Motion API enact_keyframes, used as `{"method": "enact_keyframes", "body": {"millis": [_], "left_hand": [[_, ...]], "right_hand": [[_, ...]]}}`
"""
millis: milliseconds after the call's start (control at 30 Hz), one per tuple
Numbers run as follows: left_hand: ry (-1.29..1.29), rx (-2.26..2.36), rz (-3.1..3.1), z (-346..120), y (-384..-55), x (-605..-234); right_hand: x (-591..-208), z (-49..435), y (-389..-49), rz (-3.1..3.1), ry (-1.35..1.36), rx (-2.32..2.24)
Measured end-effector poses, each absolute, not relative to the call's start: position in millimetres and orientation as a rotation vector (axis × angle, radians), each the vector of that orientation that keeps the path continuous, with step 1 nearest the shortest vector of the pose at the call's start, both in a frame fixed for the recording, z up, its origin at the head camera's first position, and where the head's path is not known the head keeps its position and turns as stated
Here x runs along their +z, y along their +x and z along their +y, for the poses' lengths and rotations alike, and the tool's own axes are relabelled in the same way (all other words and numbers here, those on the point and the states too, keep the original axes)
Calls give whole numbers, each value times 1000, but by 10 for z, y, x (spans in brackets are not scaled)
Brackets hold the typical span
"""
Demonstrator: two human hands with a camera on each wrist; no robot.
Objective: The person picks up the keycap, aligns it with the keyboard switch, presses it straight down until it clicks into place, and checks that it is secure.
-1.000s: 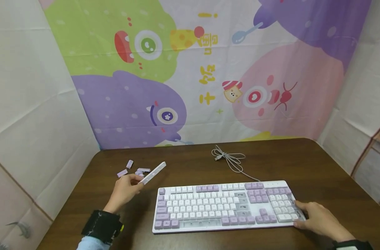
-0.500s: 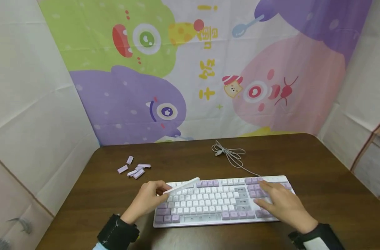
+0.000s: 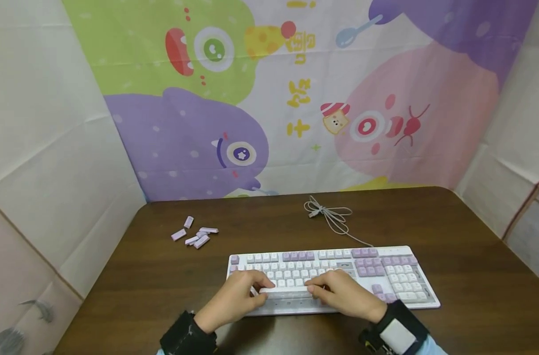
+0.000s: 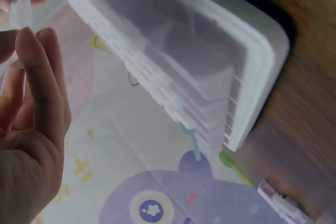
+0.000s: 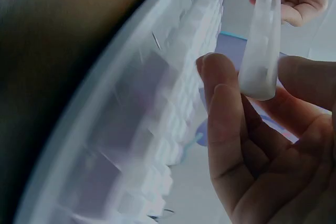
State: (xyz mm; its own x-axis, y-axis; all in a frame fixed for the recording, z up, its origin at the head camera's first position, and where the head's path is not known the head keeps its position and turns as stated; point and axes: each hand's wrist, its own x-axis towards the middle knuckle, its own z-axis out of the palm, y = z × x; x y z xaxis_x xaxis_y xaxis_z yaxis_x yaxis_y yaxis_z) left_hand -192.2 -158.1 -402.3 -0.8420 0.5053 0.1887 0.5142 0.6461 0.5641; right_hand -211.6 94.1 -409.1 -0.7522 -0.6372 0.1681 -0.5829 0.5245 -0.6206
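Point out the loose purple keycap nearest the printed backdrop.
The small oblong purple keycap at the group's rear; the other loose keycaps all sit lower in the head view.

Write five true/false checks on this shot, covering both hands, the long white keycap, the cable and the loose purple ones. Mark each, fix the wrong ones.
1. The left hand holds one end of the long white keycap. True.
2. The right hand rests on the number pad. False: it is at the other end of the long white keycap.
3. The long white keycap is seated in the keyboard. False: it is held above the keyboard, apart from it.
4. The loose purple keycaps lie on the desk, to the person's left. True.
5. The cable is stretched out straight. False: most of it is looped into a bundle behind the keyboard.
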Motion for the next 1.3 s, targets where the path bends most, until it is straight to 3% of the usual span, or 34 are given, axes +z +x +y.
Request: {"method": "enact_keyframes", "body": {"millis": [500,833,1300], "left_hand": [[-852,-282,-2657,-1500,-1860,-4248],[-895,-234,-2617,-1524,-1871,-4298],[-866,-29,-2413,-1388,-1802,-4360]], "right_hand": [[-4313,800,-2001,3136,-1173,-735],[-4385,685,-1919,3295,-1116,-648],[-4491,614,-1868,3480,-1279,-415]]}}
